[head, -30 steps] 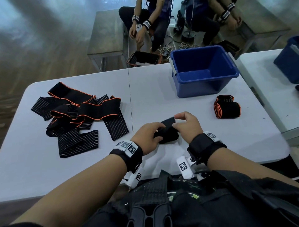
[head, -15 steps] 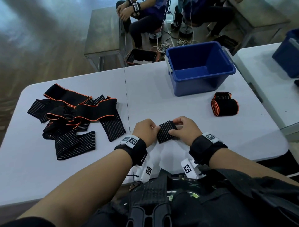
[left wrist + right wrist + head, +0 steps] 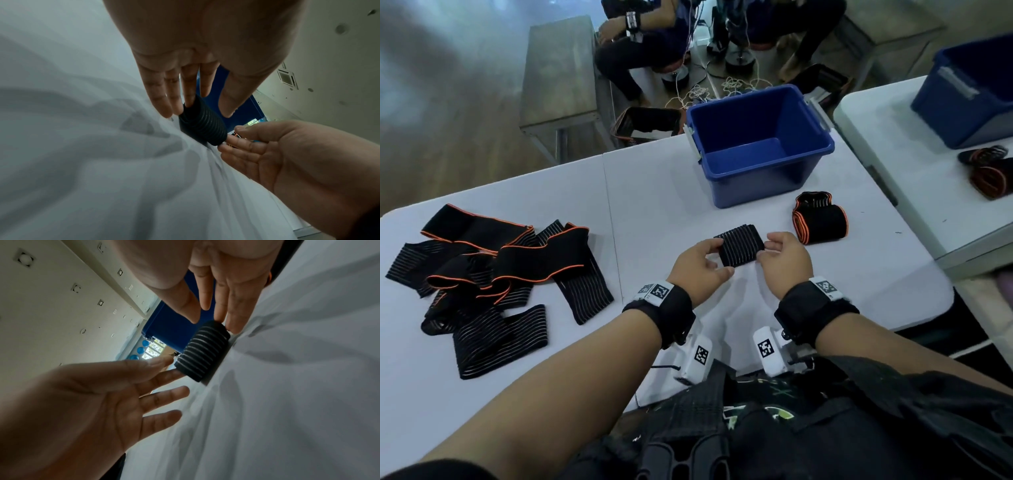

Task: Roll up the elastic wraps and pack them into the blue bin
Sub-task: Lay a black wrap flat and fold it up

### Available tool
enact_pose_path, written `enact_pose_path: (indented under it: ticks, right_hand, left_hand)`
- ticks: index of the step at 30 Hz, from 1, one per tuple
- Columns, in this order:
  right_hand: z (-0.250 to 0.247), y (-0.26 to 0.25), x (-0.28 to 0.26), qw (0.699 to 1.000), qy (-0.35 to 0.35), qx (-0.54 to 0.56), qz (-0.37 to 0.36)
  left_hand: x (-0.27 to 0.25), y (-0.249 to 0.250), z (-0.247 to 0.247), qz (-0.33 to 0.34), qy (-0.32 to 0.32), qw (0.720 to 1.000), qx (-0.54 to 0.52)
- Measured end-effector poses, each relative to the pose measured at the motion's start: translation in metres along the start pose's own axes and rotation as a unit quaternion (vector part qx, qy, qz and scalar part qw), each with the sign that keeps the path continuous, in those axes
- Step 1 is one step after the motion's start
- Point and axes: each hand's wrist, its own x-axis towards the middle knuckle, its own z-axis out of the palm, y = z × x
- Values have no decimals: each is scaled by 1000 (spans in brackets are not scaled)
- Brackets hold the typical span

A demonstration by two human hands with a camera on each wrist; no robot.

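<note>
our left hand [image 3: 697,263] and right hand [image 3: 786,262] touch the ends of the rolled wrap [image 3: 739,245] on the table [image 3: 654,192], fingers [image 3: 190,91] straight and loose.

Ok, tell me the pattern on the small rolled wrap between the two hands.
The small rolled black elastic wrap has thin pale grey stripes and no visible orange edging. Right wrist view shows it best.

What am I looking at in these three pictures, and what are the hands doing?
No machine: a person wears one camera on the head and one on each wrist. The head view shows a white table with a blue bin, one finished roll beside it and a pile of loose wraps. The left hand and right hand touch the ends of a striped roll lying on the table, fingers straight. The wrist views show that roll from below each palm.
</note>
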Motion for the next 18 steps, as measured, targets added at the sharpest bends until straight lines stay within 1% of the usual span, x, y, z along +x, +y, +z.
enact_pose_path:
  ticks: [4,9,14,18]
  right_hand:
    - [-16,0,4,1000,6,1,-16]
    - [-33,9,12,998,-3,57,1]
    - [-41,14,11,998,-5,57,-5]
    - [-26,7,5,997,-61,27,-31]
  left_hand:
    - [13,15,15,17,-11,999,-33]
    - [24,24,29,13,-13,997,-75]
    - [28,21,30,7,25,994,-102]
    - [17,0,11,-7,81,992,-94]
